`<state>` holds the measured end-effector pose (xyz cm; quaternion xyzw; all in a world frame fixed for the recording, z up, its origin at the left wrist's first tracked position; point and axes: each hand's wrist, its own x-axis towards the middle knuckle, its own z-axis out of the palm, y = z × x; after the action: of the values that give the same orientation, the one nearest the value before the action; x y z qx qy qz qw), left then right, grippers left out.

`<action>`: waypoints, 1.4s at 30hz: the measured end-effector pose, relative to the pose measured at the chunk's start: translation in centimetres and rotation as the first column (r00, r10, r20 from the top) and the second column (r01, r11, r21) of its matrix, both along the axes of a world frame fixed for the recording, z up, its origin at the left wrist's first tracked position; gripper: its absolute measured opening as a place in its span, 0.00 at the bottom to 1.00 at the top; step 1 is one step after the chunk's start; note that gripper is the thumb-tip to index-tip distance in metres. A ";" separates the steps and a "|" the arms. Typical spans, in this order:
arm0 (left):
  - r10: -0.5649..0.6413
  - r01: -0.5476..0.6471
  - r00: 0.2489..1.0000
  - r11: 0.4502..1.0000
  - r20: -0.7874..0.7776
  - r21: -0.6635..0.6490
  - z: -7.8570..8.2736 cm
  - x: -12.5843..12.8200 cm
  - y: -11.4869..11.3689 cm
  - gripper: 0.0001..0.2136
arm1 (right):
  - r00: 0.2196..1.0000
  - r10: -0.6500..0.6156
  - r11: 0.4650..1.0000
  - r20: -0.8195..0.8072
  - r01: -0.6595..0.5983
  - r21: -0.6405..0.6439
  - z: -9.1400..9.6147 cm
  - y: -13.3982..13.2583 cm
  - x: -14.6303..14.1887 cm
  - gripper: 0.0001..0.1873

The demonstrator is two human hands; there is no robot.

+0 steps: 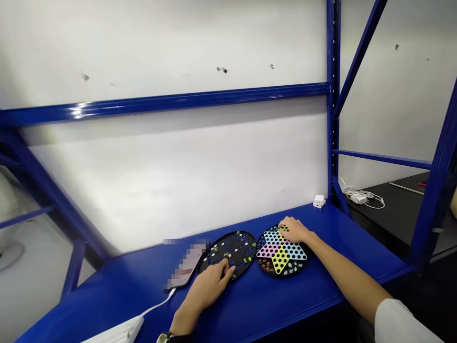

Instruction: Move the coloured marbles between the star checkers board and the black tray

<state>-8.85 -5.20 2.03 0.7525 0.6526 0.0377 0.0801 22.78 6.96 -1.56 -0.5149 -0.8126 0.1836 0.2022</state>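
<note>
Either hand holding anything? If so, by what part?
No clear hold. The left hand rests on the black marble board, the right hand on the coloured star-shaped Chinese checkers board. Whether either pinches a marble cannot be told.

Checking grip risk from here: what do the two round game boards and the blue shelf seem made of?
The black board looks like moulded plastic: thin, matte, evenly perforated. The star-patterned board seems similar, with painted colours, though coated card is possible. The blue shelf looks like painted steel: glossy finish, with slotted uprights like metal racking.
</note>
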 end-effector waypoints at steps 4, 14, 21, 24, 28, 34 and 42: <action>-0.042 0.043 0.999 0.998 -0.019 0.038 -0.6 0.3 -0.3 0.17 | 1.000 -0.006 1.000 -0.002 0.006 -0.007 0.3 -0.2 -0.1 0.18; -0.106 0.099 0.991 0.992 0.084 0.081 -0.9 0.2 -0.3 0.21 | 1.000 -0.005 1.000 0.008 0.005 -0.004 0.4 -0.3 -0.1 0.18; -0.006 -0.058 0.865 0.992 0.501 0.111 -1.7 -0.6 0.3 0.27 | 1.000 0.004 1.000 0.012 -0.004 0.006 0.1 -0.1 -0.1 0.17; 0.054 -0.161 0.408 0.987 0.912 0.013 -1.3 -0.8 0.4 0.27 | 1.000 0.003 1.000 0.014 -0.003 0.009 0.0 -0.1 -0.1 0.17; 0.147 -0.107 -0.375 0.974 0.915 -0.200 0.4 0.1 0.0 0.20 | 1.000 0.005 1.000 0.013 -0.005 0.010 0.1 -0.1 -0.1 0.18; 0.246 0.001 -0.683 0.942 0.688 -0.336 1.8 1.5 -0.3 0.16 | 1.000 -0.003 1.000 0.017 0.003 0.009 0.2 -0.3 -0.1 0.18; 0.177 -0.176 0.173 0.973 0.969 -0.146 -0.4 1.3 1.2 0.17 | 1.000 0.000 1.000 0.020 -0.001 0.008 0.3 -0.2 -0.1 0.17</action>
<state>-7.53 -4.01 1.66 0.4773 0.5359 0.5139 0.4700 22.69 6.74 -1.30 -0.5157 -0.8154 0.1753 0.1960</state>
